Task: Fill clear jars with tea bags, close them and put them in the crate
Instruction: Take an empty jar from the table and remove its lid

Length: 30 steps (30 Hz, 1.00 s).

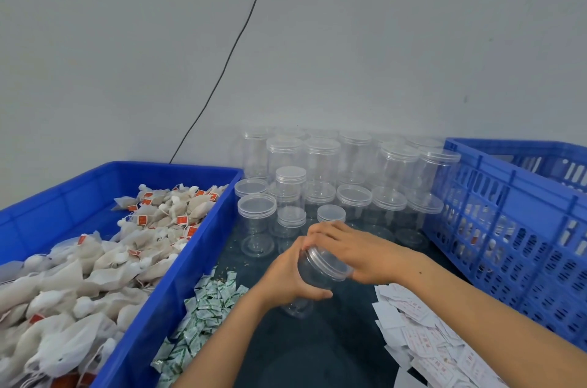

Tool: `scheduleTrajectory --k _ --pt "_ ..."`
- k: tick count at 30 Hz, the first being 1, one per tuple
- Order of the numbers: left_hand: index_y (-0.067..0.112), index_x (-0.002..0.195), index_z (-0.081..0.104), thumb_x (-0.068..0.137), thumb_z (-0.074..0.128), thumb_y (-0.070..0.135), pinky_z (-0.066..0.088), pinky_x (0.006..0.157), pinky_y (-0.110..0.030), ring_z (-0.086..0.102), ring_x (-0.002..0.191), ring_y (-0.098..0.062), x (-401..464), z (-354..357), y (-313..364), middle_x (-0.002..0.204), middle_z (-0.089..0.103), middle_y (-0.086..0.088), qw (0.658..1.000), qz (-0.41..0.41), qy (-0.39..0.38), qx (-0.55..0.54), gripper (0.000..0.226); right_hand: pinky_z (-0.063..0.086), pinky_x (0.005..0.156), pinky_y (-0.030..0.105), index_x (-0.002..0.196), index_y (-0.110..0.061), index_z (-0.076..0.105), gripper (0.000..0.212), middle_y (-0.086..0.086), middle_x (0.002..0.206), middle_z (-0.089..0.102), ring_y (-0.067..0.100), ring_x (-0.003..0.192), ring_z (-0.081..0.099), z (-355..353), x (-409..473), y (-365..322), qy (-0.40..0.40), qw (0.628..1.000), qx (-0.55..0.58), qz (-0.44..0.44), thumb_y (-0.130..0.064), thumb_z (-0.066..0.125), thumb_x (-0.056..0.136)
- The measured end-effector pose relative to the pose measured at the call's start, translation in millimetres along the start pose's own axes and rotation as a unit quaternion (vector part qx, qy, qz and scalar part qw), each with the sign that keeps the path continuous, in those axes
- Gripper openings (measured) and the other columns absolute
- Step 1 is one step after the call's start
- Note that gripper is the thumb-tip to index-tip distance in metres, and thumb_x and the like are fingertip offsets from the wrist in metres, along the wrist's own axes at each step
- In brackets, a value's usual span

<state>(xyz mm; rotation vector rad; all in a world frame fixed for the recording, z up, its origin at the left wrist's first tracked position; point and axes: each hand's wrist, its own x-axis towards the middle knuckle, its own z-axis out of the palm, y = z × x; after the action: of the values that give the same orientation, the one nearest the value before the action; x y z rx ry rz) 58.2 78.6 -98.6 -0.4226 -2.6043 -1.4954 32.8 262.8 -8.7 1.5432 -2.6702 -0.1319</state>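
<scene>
I hold a clear jar (pixel 309 279) tilted over the dark table. My left hand (pixel 287 276) grips its body from the left. My right hand (pixel 352 252) wraps its fingers round the clear lid (pixel 328 260) at the jar's top. The jar looks empty. Tea bags (pixel 95 260) with orange tags fill the blue bin (pixel 178 279) on the left. The blue slotted crate (pixel 514 229) stands on the right, with some filled jars dimly visible through its slots.
Several empty lidded clear jars (pixel 320 171) stand at the back against the grey wall. Small green-white sachets (pixel 203 311) lie beside the bin. White paper slips (pixel 425 333) are piled at the front right. A black cable (pixel 228 54) runs down the wall.
</scene>
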Motion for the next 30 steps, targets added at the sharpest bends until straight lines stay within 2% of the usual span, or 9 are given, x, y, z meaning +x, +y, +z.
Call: scheduleTrajectory --k 6,9,12,15,17,19,22,25,30 --pt "0.033 0.133 0.044 0.060 0.091 0.028 0.045 0.102 -0.024 0.055 0.118 -0.002 4.9 -5.7 -3.3 0.125 0.060 0.017 0.999 0.000 -0.038 -0.001 0.087 0.033 0.111 0.037 0.150 -0.035 0.013 0.100 -0.007 0.158 0.008 0.019 0.146 0.006 15.4 -7.1 3.2 0.024 0.990 -0.130 -0.052 0.014 0.055 0.074" --pt "0.034 0.128 0.046 0.058 0.092 0.030 0.046 0.099 -0.022 0.057 0.114 0.000 4.7 -3.1 -1.3 0.121 0.062 0.018 1.000 -0.002 -0.017 0.002 0.084 0.041 0.103 0.036 0.143 -0.058 -0.006 0.114 -0.018 0.155 -0.002 0.010 0.140 0.017 17.7 -10.3 2.3 0.032 0.991 0.120 0.057 -0.032 0.079 0.072" --pt "0.034 0.127 0.046 0.058 0.090 0.033 0.048 0.099 -0.027 0.058 0.110 0.004 4.7 0.6 2.6 0.118 0.062 0.021 1.000 -0.004 -0.025 0.011 0.082 0.037 0.109 0.047 0.141 -0.056 -0.005 0.088 -0.012 0.159 0.007 0.022 0.142 0.029 17.0 0.1 -6.9 0.042 0.947 0.262 0.182 -0.081 0.046 0.074" --pt "0.036 0.128 0.044 0.059 0.090 0.035 0.048 0.100 -0.030 0.057 0.112 0.003 4.6 0.4 4.6 0.119 0.061 0.022 0.999 -0.006 -0.038 0.019 0.083 0.043 0.104 0.041 0.143 -0.039 0.019 0.075 -0.001 0.153 0.027 0.025 0.129 0.044 13.5 5.2 -2.8 -0.009 0.941 0.260 0.217 -0.070 0.051 0.082" --pt "0.036 0.130 0.043 0.058 0.090 0.035 0.048 0.102 -0.033 0.057 0.114 0.000 3.0 -0.3 3.8 0.121 0.061 0.019 0.999 -0.006 -0.032 0.015 0.086 0.041 0.104 0.034 0.136 -0.044 0.029 0.067 -0.007 0.146 0.029 0.016 0.127 0.039 6.4 0.7 2.8 -0.025 0.922 0.355 0.154 -0.044 0.069 0.083" --pt "0.037 0.129 0.043 0.058 0.090 0.034 0.047 0.102 -0.033 0.057 0.114 0.000 1.4 -0.2 2.9 0.121 0.061 0.019 1.000 -0.004 -0.019 0.012 0.085 0.037 0.105 0.030 0.137 -0.048 0.025 0.082 -0.013 0.140 0.027 0.012 0.130 0.033 2.7 -5.2 9.8 -0.048 0.914 0.385 0.117 -0.028 0.077 0.078" --pt "0.038 0.126 0.044 0.057 0.090 0.034 0.048 0.100 -0.032 0.057 0.111 0.003 1.2 1.2 3.7 0.118 0.061 0.021 1.000 -0.002 -0.015 0.014 0.083 0.046 0.097 0.035 0.145 -0.043 0.015 0.087 -0.009 0.148 0.021 0.021 0.133 0.035 10.1 -0.7 4.3 -0.034 0.897 0.396 0.191 -0.057 0.069 0.078" --pt "0.035 0.127 0.045 0.057 0.089 0.035 0.048 0.099 -0.033 0.057 0.111 0.001 1.7 3.0 5.2 0.119 0.060 0.021 0.999 0.012 -0.028 0.026 0.083 0.058 0.078 0.035 0.142 -0.031 0.024 0.081 -0.003 0.143 0.036 0.023 0.116 0.051 15.1 5.7 0.0 -0.033 0.891 0.358 0.278 -0.071 0.055 0.078" --pt "0.045 0.126 0.042 0.057 0.091 0.033 0.046 0.101 -0.022 0.055 0.115 0.004 5.3 -5.7 1.2 0.123 0.059 0.022 0.998 0.007 -0.068 0.002 0.086 0.045 0.099 0.033 0.126 -0.041 0.033 0.072 -0.016 0.129 0.039 0.009 0.116 0.046 0.0 -2.7 6.4 -0.025 0.955 0.272 0.119 -0.046 0.078 0.071"
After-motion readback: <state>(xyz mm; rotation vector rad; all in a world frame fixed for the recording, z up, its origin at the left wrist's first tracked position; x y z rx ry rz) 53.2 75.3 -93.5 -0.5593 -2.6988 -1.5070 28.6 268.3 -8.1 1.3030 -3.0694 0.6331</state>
